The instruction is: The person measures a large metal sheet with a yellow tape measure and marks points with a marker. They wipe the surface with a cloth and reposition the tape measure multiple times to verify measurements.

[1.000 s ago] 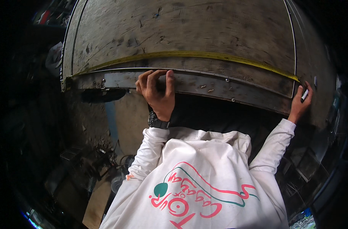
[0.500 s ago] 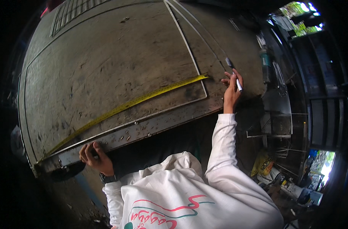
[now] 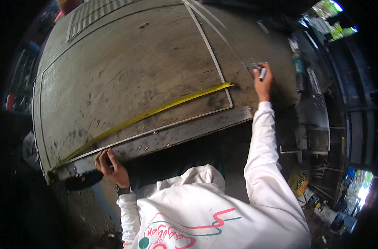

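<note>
My right hand (image 3: 264, 85) is closed around a slim white marker pen (image 3: 262, 74), over the right part of a worn bench top (image 3: 131, 70). Beside its fingertips, thin pale rods (image 3: 222, 38) run toward the far edge; whether the hand touches them is blurred. My left hand (image 3: 113, 169) rests with bent, parted fingers on the flat metal strip (image 3: 182, 132) along the near edge, holding nothing I can see. Between the hands, a yellow tape measure blade (image 3: 155, 111) lies slantwise across a thin rectangular metal frame (image 3: 208, 48), its right end just past the frame's right side.
A slatted metal grille (image 3: 89, 18) lies at the far left of the bench. Small loose bits dot the near strip. At the right edge stands a teal power tool (image 3: 298, 70). Lower right, metal racks and a yellow bag (image 3: 298, 182) sit among clutter.
My right hand has moved farther out and to the right with the marker pen, its fingers drawn in more. My left hand stays on the strip while the whole view shifts slightly.
</note>
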### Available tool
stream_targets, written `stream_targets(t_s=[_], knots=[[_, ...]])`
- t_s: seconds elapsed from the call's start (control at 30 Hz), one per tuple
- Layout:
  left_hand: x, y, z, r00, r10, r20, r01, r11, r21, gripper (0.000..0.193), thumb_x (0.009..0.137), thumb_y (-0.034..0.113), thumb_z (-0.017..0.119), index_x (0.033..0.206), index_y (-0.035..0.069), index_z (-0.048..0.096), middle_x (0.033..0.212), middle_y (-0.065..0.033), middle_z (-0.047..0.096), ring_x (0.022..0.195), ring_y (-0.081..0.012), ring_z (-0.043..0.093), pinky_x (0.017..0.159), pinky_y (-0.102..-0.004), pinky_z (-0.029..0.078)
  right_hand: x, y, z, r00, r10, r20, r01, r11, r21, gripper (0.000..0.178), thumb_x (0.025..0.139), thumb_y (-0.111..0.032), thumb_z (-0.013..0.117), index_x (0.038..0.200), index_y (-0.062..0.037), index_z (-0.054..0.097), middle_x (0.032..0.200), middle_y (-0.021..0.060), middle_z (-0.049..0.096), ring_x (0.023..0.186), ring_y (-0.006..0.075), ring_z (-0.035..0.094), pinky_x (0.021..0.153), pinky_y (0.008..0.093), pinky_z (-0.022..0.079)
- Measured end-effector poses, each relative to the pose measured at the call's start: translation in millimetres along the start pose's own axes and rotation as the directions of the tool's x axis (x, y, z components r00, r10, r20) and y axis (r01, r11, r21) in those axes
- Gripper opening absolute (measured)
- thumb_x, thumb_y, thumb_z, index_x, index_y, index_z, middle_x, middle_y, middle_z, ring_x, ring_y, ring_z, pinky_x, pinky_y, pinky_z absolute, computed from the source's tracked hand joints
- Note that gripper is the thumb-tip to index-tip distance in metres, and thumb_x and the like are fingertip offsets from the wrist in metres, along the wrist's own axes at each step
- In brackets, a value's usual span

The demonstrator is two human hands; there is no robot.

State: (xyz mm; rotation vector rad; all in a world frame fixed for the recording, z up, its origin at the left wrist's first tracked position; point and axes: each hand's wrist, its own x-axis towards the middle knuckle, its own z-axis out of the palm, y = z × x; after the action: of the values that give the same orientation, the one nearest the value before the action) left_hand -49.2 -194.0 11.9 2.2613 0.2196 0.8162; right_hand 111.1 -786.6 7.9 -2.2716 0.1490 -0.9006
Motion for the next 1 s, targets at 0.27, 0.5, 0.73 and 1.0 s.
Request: stream_targets(t_s=[0.27,0.5,0.73,1.0], knots=[[33.4,-53.6,-31.4,0.980,0.073,-0.183,-0.060,0.995,0.076,0.013,0.099,0.015,0.069,0.100,0.002,0.069,0.100,-0.0091,0.067,0.100,-0.0259,0.060,0.095,-0.0400,0.045,-72.2,-44.1,-38.6,0.997,0.082,-0.002,-0.082,0.996,-0.039,0.031,0.097,-0.007,0.069,0.127,-0.0021,0.063,0.107,0.0095,0.067,0.097,0.0203,0.063,0.090,0.0343,0.051],[108.3,-143.6,-80.2,0.946,-0.014,-0.324,0.083,0.977,0.199,0.018,0.099,0.018,0.069,0.105,0.001,0.074,0.104,-0.0117,0.070,0.100,-0.0271,0.064,0.092,-0.0403,0.049,-84.8,-53.3,-27.6,0.982,0.172,-0.079,-0.180,0.978,-0.102,0.033,0.095,-0.007,0.069,0.128,-0.0042,0.063,0.105,0.0093,0.067,0.095,0.0206,0.064,0.088,0.0344,0.052],[113.2,-146.5,-69.2,0.945,0.216,-0.245,-0.085,0.887,0.454,0.018,0.097,0.019,0.069,0.107,0.005,0.074,0.108,-0.0117,0.071,0.107,-0.0312,0.062,0.098,-0.0438,0.046,-89.5,-22.2,-35.3,0.988,0.139,-0.070,-0.144,0.988,-0.060,0.035,0.096,-0.007,0.070,0.131,-0.0037,0.063,0.111,0.0091,0.067,0.100,0.0194,0.064,0.092,0.0337,0.051],[103.3,-137.0,-72.8,0.900,-0.007,-0.435,0.126,0.961,0.244,0.016,0.095,0.011,0.063,0.101,0.003,0.076,0.104,-0.0103,0.071,0.103,-0.0284,0.062,0.097,-0.0418,0.047,-88.3,-9.5,-36.9,0.991,0.104,-0.086,-0.114,0.985,-0.127,0.034,0.098,-0.009,0.069,0.131,-0.0023,0.063,0.117,0.0096,0.069,0.104,0.0207,0.066,0.093,0.0344,0.051]])
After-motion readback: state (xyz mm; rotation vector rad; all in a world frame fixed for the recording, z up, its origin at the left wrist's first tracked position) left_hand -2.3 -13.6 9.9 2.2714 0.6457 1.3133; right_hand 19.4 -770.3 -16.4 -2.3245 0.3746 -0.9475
